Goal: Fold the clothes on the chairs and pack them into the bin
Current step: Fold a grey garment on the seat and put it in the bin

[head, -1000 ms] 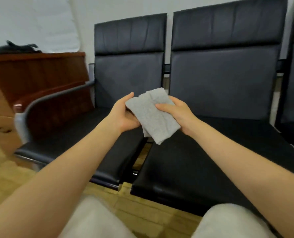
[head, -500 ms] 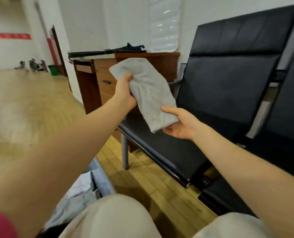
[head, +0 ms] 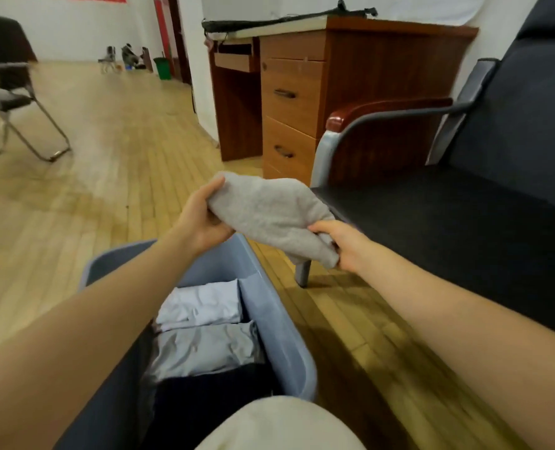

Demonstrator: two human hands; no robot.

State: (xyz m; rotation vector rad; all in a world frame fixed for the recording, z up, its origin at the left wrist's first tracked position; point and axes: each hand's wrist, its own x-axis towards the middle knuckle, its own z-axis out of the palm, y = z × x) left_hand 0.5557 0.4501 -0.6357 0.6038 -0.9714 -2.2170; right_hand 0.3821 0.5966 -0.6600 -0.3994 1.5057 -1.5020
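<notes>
A folded grey cloth (head: 269, 209) hangs in the air between both hands, just above the far right corner of the blue bin (head: 279, 332). My left hand (head: 201, 219) grips its left end and my right hand (head: 341, 245) pinches its lower right corner. Inside the bin lie a folded white garment (head: 201, 305), a folded grey garment (head: 204, 347) and a dark one (head: 211, 394) nearest me. My left forearm hides the bin's left side. The black chair seat (head: 448, 228) to the right is bare.
A brown wooden desk with drawers (head: 289, 102) stands behind the chair's red-capped armrest (head: 383, 115). The chair's metal leg (head: 302, 274) stands just right of the bin. A folding chair (head: 6, 92) stands at far left on the wooden floor. My knee (head: 279, 423) is at the bottom.
The view has swung left and down from the chairs to the bin. Both hands carried the grey cloth lower, over the bin's far corner, and my right hand now pinches it.
</notes>
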